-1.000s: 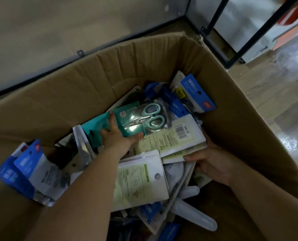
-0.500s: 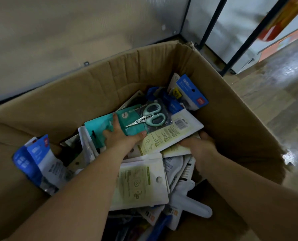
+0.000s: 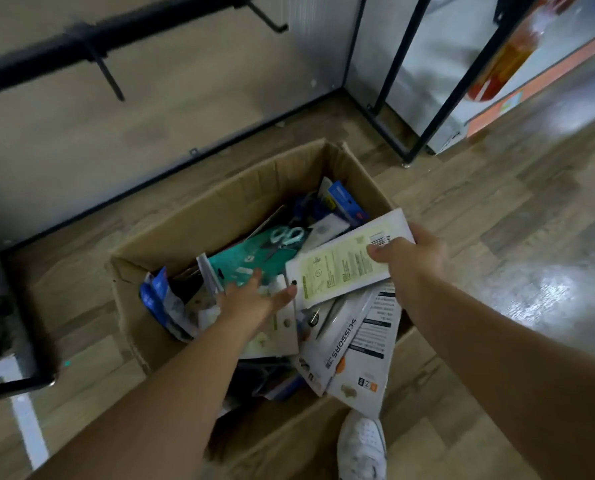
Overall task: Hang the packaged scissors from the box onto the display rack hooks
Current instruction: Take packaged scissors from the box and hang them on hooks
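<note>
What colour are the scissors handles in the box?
Pale mint green scissors handles, seen best in the head view.

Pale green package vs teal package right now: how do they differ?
The pale green package is lifted over the box, gripped by the right hand; the teal package lies in the box, the open left hand near it. Pale green shows its printed back with barcode; teal shows its scissors through the front. Both are flat hang-cards.
</note>
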{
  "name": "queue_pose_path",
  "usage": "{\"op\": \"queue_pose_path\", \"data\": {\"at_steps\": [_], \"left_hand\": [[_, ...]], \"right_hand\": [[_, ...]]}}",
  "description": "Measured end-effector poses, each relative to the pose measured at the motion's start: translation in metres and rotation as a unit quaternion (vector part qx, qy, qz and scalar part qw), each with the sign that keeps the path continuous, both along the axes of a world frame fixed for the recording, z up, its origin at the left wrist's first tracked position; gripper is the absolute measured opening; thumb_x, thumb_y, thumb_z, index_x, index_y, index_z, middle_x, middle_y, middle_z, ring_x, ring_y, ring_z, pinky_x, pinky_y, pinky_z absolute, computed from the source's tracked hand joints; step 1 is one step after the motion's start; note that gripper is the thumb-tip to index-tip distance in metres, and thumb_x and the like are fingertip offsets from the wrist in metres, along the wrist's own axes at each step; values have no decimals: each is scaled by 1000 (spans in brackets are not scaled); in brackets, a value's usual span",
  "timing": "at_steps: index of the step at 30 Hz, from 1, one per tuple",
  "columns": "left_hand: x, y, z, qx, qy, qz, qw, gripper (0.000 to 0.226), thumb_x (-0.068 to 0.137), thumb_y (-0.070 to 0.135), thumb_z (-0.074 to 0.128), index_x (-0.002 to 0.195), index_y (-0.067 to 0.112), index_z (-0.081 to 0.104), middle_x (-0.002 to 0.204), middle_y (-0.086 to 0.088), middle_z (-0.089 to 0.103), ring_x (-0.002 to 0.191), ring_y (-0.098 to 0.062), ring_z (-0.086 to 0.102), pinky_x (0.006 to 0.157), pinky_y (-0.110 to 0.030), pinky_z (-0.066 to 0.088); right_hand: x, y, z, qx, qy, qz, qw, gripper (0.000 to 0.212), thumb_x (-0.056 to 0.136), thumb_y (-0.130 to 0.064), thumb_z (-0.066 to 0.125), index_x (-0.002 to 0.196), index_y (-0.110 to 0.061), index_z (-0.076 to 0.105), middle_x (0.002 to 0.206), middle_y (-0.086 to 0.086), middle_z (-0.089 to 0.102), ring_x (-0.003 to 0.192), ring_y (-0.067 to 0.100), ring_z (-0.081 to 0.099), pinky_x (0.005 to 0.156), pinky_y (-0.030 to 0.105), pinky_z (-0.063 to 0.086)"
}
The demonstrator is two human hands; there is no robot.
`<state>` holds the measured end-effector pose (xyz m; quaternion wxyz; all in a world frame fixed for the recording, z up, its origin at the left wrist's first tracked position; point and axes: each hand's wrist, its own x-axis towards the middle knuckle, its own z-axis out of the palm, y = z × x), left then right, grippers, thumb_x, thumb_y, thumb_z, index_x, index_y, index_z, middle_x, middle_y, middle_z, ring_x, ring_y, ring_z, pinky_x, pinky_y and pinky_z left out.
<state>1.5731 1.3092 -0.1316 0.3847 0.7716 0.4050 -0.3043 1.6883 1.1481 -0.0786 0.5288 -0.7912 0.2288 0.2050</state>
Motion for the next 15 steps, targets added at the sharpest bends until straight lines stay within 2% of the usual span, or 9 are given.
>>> {"op": "queue_pose_path", "data": {"at_steps": [3,5,8,10,11,13,15], "left_hand": [[0,-11,48,-87,-48,82,992,94,76,68,53,151,25,16,158,-6,16,142,-28,23,114,-38,25],[4,-19,91,-124,-88,141,978,84,85,54,55,151,17,18,156,-2,24,139,-24,30,108,-29,30],[15,-27,163,-144,-83,201,965,66,93,44,50,147,13,27,148,-6,37,129,-25,43,84,-26,38],[22,-27,217,-170,-38,228,958,61,95,48,42,143,13,33,144,-9,42,124,-28,49,68,-30,42],[22,-25,246,-182,-8,242,953,62,94,53,37,142,13,35,141,-12,46,122,-29,51,68,-32,44],[20,-21,303,-208,17,257,944,70,91,66,27,136,13,43,130,-16,56,113,-31,57,81,-38,46],[21,-13,352,-226,10,255,940,84,85,75,12,116,12,57,115,-20,65,100,-32,63,76,-36,46]], "right_hand": [[5,10,50,14,-7,46,999,33,75,-4,72,104,-20,68,81,2,71,72,22,69,66,39,59],[7,15,89,32,-14,72,997,35,76,-6,73,105,-23,67,85,-1,71,73,19,69,65,37,59],[12,18,156,48,-39,127,990,40,76,-7,74,112,-23,65,88,-3,70,77,17,69,61,29,56],[14,18,202,45,-66,187,979,42,75,-8,76,114,-21,66,94,-2,70,84,18,69,66,30,57],[14,18,228,44,-78,214,973,41,75,-9,76,114,-21,66,98,-2,70,87,17,68,69,31,58],[13,19,282,60,-115,264,956,38,76,-8,76,108,-26,65,97,-5,70,89,15,68,74,35,59],[9,20,332,62,-189,331,922,41,77,-8,74,110,-32,64,89,-8,69,85,12,68,74,38,59]]}}
